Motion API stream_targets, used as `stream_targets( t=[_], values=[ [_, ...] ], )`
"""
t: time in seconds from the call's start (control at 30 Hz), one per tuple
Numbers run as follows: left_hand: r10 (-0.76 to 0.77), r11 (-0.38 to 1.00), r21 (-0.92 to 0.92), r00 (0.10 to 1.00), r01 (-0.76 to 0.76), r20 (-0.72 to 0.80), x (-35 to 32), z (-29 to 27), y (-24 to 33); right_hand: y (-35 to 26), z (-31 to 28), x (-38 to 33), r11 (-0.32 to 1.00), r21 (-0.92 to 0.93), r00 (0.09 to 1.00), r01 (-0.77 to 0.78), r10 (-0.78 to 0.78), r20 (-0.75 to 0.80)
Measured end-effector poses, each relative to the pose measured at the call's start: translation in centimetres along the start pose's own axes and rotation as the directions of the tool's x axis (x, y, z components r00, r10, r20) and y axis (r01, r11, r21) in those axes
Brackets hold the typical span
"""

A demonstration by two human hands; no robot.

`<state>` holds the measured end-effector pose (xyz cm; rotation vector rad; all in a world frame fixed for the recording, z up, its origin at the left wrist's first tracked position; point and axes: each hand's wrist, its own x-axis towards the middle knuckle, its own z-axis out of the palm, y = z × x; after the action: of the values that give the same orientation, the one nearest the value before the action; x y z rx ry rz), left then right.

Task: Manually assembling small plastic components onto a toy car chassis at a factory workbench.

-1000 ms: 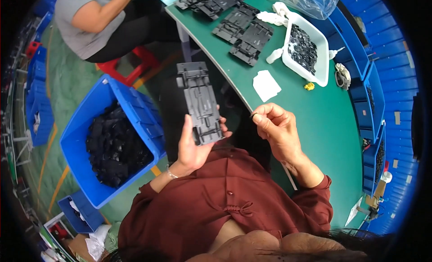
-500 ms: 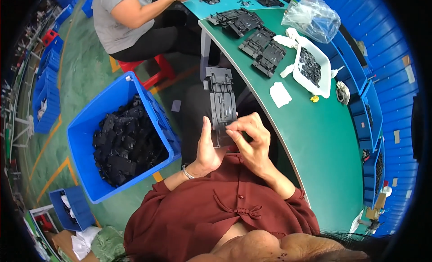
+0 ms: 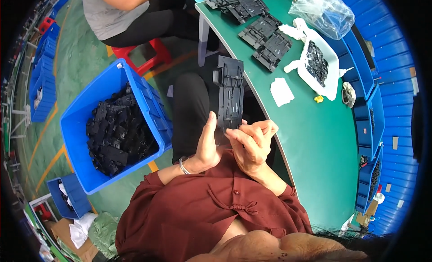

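Observation:
A long black moulded plastic part (image 3: 231,93), with raised ribs and rod-like pieces along it, is held out over my lap, left of the table edge. My left hand (image 3: 208,145) grips its near end from the left, thumb up along the side and the other fingers mostly hidden beneath. My right hand (image 3: 253,142) is at the near right corner of the part, its thumb and fingers bent together in a pinch. Whatever lies between those fingertips is too small or hidden to make out.
On the green table (image 3: 315,145) lie several similar black parts (image 3: 272,50), a white tub (image 3: 332,77) of small black pieces, a white paper (image 3: 281,92) and a clear bag (image 3: 321,14). A blue crate (image 3: 74,131) of black parts stands left. Another person (image 3: 112,19) sits ahead.
The black part stands a little further right and higher in view. My right hand has turned, its fingers curling more at the near corner. The whole view has shifted slightly.

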<state>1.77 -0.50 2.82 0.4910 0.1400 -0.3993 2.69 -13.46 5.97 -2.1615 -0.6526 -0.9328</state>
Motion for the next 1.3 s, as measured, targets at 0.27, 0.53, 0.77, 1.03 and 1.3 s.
stream_targets(
  t=[0.27, 0.53, 0.77, 1.03, 1.3],
  values=[
    [0.089, 0.988, 0.128, 0.996, -0.091, 0.026, 0.7, -0.3, -1.1, 0.7, -0.5, -0.7, 0.998, 0.020, 0.996, -0.066, 0.065, 0.060],
    [0.111, 0.955, 0.264, 0.988, -0.136, 0.107, 1.0, 1.2, -0.5, 1.1, -1.0, -1.1, 0.997, -0.079, 1.000, 0.002, -0.004, -0.026],
    [0.152, 0.948, 0.268, 0.983, -0.174, 0.098, 1.2, 2.2, -1.2, 1.4, -1.4, -1.1, 0.990, -0.130, 0.994, 0.060, -0.071, -0.083],
    [0.095, 0.936, 0.329, 0.989, -0.128, 0.116, 1.0, 2.8, -1.2, 1.6, -2.4, -1.8, 0.986, -0.150, 0.996, 0.070, -0.079, -0.051],
    [0.085, 0.950, 0.291, 0.991, -0.110, 0.099, 1.0, 3.1, -1.4, 1.6, -2.7, -1.9, 0.987, -0.148, 0.998, 0.059, -0.063, -0.025]
  ],
)
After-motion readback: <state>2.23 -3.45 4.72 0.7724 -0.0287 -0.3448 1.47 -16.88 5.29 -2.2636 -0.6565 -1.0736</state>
